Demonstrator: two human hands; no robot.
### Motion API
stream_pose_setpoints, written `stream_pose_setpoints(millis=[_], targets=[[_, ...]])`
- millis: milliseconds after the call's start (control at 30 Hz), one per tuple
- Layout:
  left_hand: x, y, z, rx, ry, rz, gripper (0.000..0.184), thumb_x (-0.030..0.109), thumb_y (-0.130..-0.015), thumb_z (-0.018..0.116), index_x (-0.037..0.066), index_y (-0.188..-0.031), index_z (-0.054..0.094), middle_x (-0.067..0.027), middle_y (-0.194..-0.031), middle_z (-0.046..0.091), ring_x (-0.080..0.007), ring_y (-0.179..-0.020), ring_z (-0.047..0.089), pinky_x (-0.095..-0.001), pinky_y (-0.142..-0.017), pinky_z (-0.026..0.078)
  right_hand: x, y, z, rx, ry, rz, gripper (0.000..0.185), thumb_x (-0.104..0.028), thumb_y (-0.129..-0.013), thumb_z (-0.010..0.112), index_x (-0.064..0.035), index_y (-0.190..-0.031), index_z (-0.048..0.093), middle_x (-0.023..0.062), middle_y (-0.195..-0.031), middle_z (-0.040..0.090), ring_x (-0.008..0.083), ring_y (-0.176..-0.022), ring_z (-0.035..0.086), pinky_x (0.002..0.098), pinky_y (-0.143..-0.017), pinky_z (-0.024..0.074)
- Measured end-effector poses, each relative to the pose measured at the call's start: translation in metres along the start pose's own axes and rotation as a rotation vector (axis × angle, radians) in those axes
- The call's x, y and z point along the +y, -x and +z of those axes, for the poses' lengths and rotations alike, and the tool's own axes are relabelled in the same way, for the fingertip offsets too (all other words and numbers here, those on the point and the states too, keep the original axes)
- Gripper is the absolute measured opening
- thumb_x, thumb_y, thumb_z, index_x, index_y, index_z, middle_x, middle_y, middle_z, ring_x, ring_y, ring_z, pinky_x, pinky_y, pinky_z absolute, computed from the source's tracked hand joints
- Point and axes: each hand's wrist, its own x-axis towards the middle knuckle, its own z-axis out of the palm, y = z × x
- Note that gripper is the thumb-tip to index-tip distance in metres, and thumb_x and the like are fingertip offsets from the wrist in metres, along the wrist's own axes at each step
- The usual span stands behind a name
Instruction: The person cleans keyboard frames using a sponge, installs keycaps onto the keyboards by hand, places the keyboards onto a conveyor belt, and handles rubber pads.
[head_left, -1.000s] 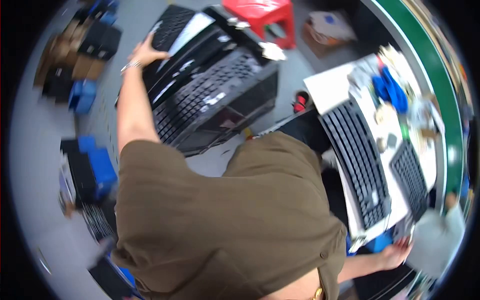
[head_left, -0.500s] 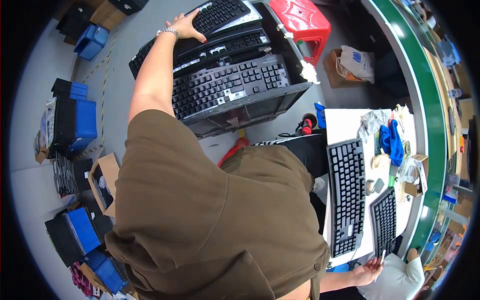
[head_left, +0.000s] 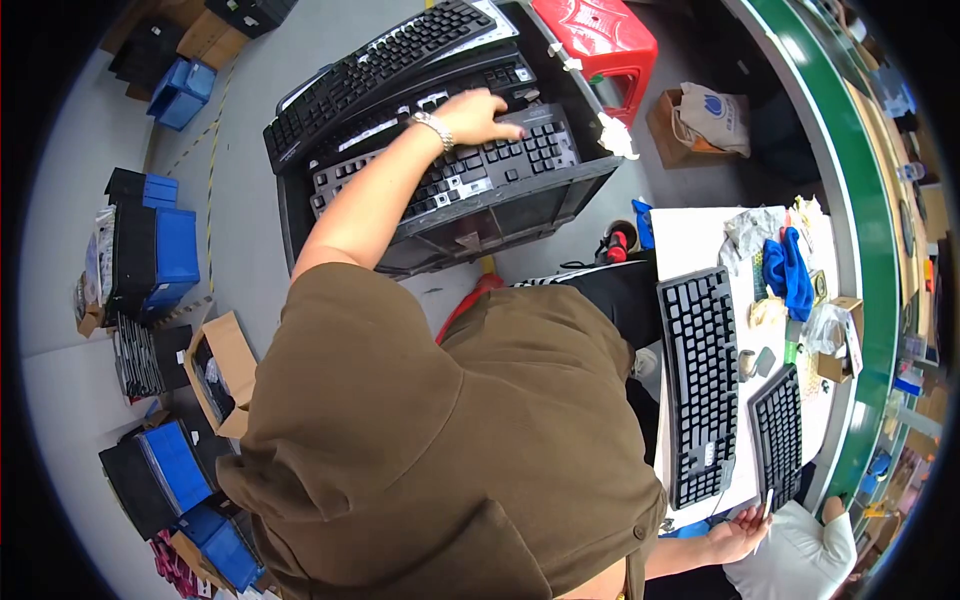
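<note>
Left grip (head_left: 468, 118): in the head view, I have it laid over the upper edge of the front keyboard, thumb apart from the fingers; I cannot tell whether it has closed on anything.
Front keyboard (head_left: 500, 170): inside the black crate (head_left: 500, 222), leaning along the near edge, light patches showing among its dark keys.
Crate's far edge: a slanted keyboard (head_left: 380, 70) lies there, with others packed between.
Right grip (head_left: 735, 535): narrow, pinched on a thin white stick (head_left: 768, 506), near the lower end of the white table (head_left: 690, 235).
Table's left edge: a long keyboard (head_left: 700, 390) runs along it; a shorter keyboard (head_left: 778, 430) lies toward the lower right corner.
Red stool (head_left: 605, 35): just beside the crate's right edge.
Step in hand: I judge it to be handling the front keyboard in the crate; lifting or settling, I cannot say.
Next move calls for: I'd want thumb and fingers opposed across that upper edge, clear of the neighbouring keyboards.
</note>
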Motion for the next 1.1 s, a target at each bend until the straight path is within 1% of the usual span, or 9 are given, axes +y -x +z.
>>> stream_pose_setpoints(millis=[200,333,433,533,667,767,867,1000,1100], targets=[[0.014,0.004,0.003,-0.098,0.071,-0.077,0.049,0.043,-0.086,0.083,0.001,-0.110,0.074,-0.0129,-0.098,0.075,-0.0291,-0.087,0.071,-0.0400,-0.082,0.056,-0.003,0.009,0.002,-0.005,-0.005,0.045,0.031,-0.024,-0.106,0.063,0.0021,-0.122,0.070,0.0104,-0.101,0.071,0.0136,-0.085,0.067,0.0190,-0.072,0.0498],[0.018,0.012,-0.016,-0.120,0.316,-0.053,0.039,0.038,-0.090,0.082,0.004,-0.103,0.069,-0.0057,-0.089,0.073,-0.0171,-0.071,0.063,-0.0309,-0.068,0.049,-0.028,0.058,0.031,-0.182,-0.124,-0.078,0.031,-0.024,-0.106,0.063,0.0022,-0.122,0.070,0.0096,-0.098,0.071,0.0133,-0.085,0.067,0.0195,-0.072,0.0498],[0.019,0.019,-0.048,-0.113,0.289,-0.017,0.032,0.034,-0.093,0.079,0.007,-0.102,0.064,-0.0050,-0.091,0.074,-0.0115,-0.072,0.062,-0.0260,-0.065,0.045,-0.029,0.060,0.028,-0.255,-0.180,-0.072,0.031,-0.023,-0.105,0.064,0.0022,-0.123,0.070,0.0091,-0.097,0.071,0.0134,-0.084,0.067,0.0202,-0.072,0.0500],[0.010,0.013,-0.090,-0.089,0.494,-0.002,0.025,0.027,-0.097,0.075,0.009,-0.110,0.063,-0.0044,-0.093,0.074,-0.0099,-0.073,0.062,-0.0218,-0.066,0.045,-0.021,0.045,0.018,-0.310,-0.228,-0.054,0.030,-0.022,-0.105,0.064,0.0022,-0.123,0.070,0.0088,-0.096,0.071,0.0135,-0.084,0.067,0.0209,-0.072,0.0502],[0.028,-0.008,-0.142,-0.023,0.640,0.166,0.020,0.023,-0.100,0.072,0.010,-0.113,0.064,-0.0031,-0.098,0.074,-0.0072,-0.075,0.062,-0.0210,-0.066,0.046,0.019,-0.005,-0.011,0.016,-0.127,0.058,0.030,-0.021,-0.104,0.065,0.0014,-0.122,0.071,0.0099,-0.100,0.073,0.0143,-0.083,0.066,0.0224,-0.071,0.0502],[0.094,-0.020,-0.158,-0.174,0.696,0.310,0.019,0.022,-0.100,0.072,0.011,-0.113,0.064,-0.0021,-0.098,0.073,-0.0064,-0.076,0.061,-0.0204,-0.067,0.046,0.028,-0.011,-0.014,-0.144,-0.196,0.081,0.028,-0.019,-0.102,0.065,0.0001,-0.121,0.072,0.0131,-0.104,0.076,0.0157,-0.081,0.067,0.0228,-0.071,0.0501],[0.160,-0.053,-0.142,-0.330,0.648,0.456,0.020,0.024,-0.100,0.072,0.010,-0.113,0.065,-0.0008,-0.096,0.070,-0.0061,-0.077,0.059,-0.0200,-0.070,0.046,0.019,0.006,0.016,-0.113,-0.237,0.108,0.027,-0.016,-0.103,0.063,0.0012,-0.123,0.070,0.0131,-0.098,0.075,0.0160,-0.075,0.067,0.0225,-0.068,0.0502],[0.232,-0.112,-0.070,-0.454,0.526,0.553,0.024,0.027,-0.098,0.074,0.009,-0.111,0.064,-0.0001,-0.093,0.065,-0.0085,-0.077,0.058,-0.0219,-0.069,0.045,0.007,0.029,0.039,-0.177,-0.144,0.123,0.031,-0.018,-0.104,0.063,0.0033,-0.125,0.066,0.0131,-0.098,0.074,0.0154,-0.076,0.067,0.0222,-0.067,0.0492],[0.293,-0.143,-0.019,-0.563,0.504,0.620,0.027,0.029,-0.097,0.075,0.008,-0.110,0.064,0.0001,-0.092,0.062,-0.0104,-0.077,0.057,-0.0236,-0.068,0.045,0.002,0.042,0.051,-0.155,-0.163,0.117,0.025,-0.013,-0.104,0.061,0.0039,-0.122,0.066,0.0144,-0.093,0.075,0.0163,-0.069,0.068,0.0216,-0.061,0.0507]])
